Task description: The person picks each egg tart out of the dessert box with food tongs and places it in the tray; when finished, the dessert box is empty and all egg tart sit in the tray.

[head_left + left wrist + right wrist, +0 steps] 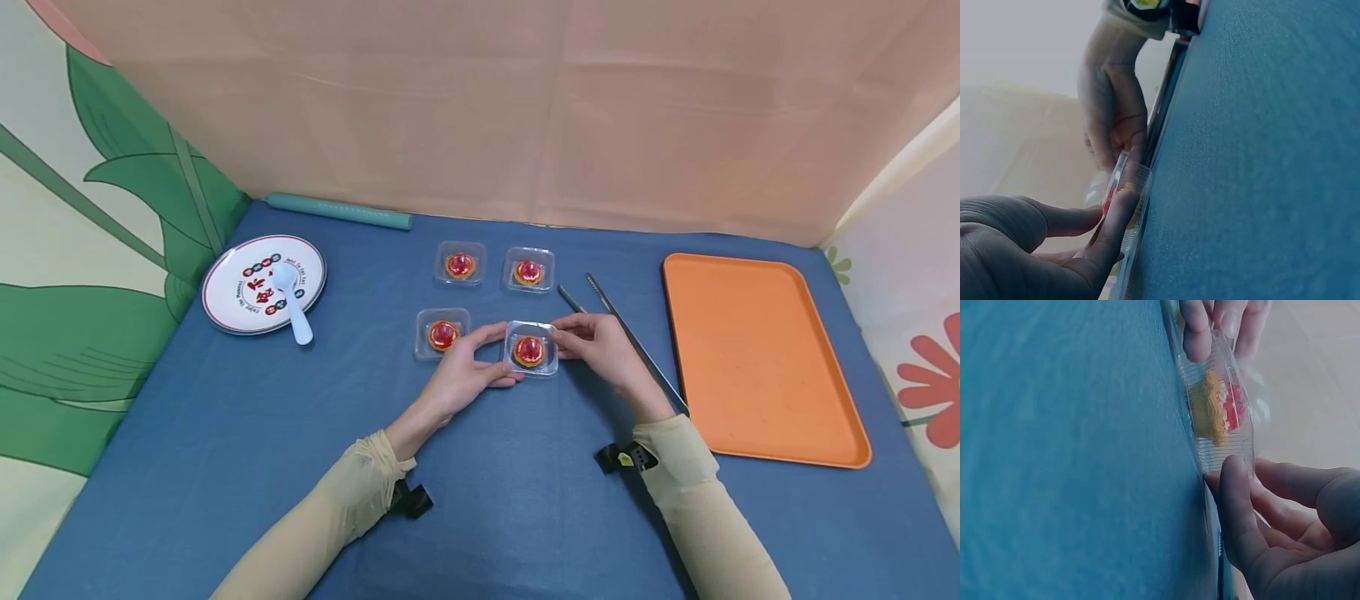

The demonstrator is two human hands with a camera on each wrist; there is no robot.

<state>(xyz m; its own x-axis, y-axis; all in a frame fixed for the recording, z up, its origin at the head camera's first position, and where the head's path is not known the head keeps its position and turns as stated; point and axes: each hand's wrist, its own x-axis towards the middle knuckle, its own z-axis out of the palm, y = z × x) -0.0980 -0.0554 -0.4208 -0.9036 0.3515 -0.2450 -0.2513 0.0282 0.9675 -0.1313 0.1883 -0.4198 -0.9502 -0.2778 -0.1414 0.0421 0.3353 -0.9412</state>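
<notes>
Both hands hold a clear plastic box (531, 326) with a small red-topped tart (529, 352) inside. At its left side is my left hand (463, 375), thumb and fingers gripping the edge. My right hand (596, 346) pinches the right edge between thumb and fingers. The right wrist view shows the box (1211, 459) with its lid on and the tart's yellow crust (1210, 412), low by the blue cloth. Whether its base touches the cloth, I cannot tell. Just left stands another boxed tart (442, 336), partly behind the left fingers.
Two more boxed tarts (460, 265) stand behind. Plates (225, 292) bearing a white spoon (298, 318) lie left, a teal roll (341, 211) at the back. An orange tray (765, 358) lies right. Thin dark metal arms (658, 375), probably tongs, pass partly under the right hand.
</notes>
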